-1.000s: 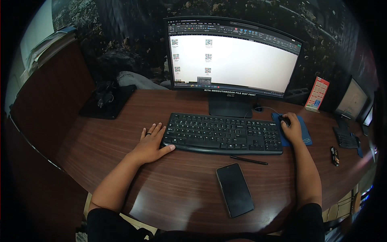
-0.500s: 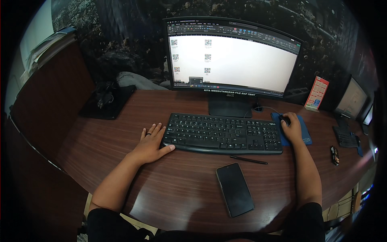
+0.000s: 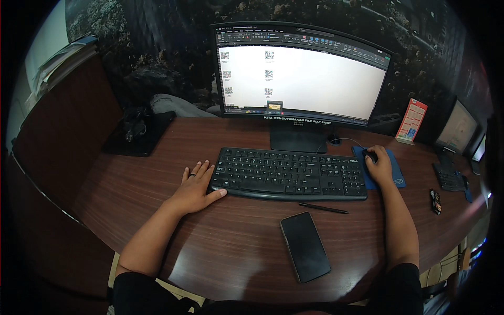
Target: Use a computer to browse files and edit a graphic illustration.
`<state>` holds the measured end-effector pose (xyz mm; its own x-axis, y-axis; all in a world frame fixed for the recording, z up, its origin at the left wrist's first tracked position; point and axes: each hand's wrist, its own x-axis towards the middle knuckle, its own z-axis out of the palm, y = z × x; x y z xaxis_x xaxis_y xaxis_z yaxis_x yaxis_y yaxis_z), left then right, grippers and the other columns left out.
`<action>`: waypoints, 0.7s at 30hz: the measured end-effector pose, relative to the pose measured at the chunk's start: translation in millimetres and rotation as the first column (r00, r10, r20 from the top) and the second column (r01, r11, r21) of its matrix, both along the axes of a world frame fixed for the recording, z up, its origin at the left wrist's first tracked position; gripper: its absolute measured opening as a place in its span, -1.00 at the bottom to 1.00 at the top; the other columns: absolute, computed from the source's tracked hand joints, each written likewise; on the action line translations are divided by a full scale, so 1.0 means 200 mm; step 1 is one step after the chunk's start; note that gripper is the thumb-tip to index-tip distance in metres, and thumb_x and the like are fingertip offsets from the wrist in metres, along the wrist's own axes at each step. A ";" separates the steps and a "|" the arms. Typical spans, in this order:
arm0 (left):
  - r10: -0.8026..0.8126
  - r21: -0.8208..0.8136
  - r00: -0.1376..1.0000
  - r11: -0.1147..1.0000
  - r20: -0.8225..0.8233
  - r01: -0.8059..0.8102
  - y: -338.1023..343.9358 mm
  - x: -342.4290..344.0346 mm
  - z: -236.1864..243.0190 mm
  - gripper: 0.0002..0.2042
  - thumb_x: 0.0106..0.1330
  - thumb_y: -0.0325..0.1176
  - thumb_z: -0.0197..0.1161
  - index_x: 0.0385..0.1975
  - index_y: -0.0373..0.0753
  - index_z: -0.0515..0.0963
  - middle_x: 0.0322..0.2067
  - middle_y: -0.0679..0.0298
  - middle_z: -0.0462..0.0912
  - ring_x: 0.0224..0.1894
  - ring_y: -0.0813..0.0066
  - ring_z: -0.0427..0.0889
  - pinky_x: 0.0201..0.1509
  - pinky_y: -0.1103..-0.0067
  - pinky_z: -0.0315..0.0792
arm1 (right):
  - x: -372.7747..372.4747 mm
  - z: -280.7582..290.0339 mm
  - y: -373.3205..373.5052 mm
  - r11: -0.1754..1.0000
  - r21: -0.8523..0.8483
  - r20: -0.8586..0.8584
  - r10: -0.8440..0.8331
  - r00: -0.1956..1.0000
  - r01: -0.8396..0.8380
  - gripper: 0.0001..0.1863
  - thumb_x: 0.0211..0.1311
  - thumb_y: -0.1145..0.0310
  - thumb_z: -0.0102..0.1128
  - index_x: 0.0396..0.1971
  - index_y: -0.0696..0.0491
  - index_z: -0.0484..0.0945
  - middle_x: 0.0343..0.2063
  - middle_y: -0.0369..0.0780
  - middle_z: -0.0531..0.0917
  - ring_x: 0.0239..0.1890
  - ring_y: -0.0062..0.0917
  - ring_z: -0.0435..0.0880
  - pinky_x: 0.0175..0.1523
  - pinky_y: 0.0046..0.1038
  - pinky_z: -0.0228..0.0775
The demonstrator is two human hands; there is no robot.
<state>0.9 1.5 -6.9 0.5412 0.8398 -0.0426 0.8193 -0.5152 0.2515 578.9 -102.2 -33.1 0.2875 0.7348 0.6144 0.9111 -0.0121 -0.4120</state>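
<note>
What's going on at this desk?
A person has their right hand on a mouse, which sits on a blue pad. Their left hand lies spread at the left end of the keyboard. The monitor shows a mostly white page with two columns of square codes on its left. Nearer the person, a pen and a phone with a dark screen lie on the desk, neither one held.
</note>
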 end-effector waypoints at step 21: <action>0.004 0.006 1.000 1.000 0.020 -0.004 -0.03 0.01 0.04 -0.09 0.40 0.32 0.08 0.52 -0.30 0.13 0.53 -0.21 0.02 0.62 -0.10 -0.16 0.62 0.03 -0.32 | -0.05 0.03 0.00 0.991 -0.005 -0.011 -0.137 0.991 0.137 -0.74 0.15 0.40 0.36 -0.16 0.12 0.63 -0.07 -0.07 0.65 -0.01 -0.08 0.64 0.12 -0.18 0.48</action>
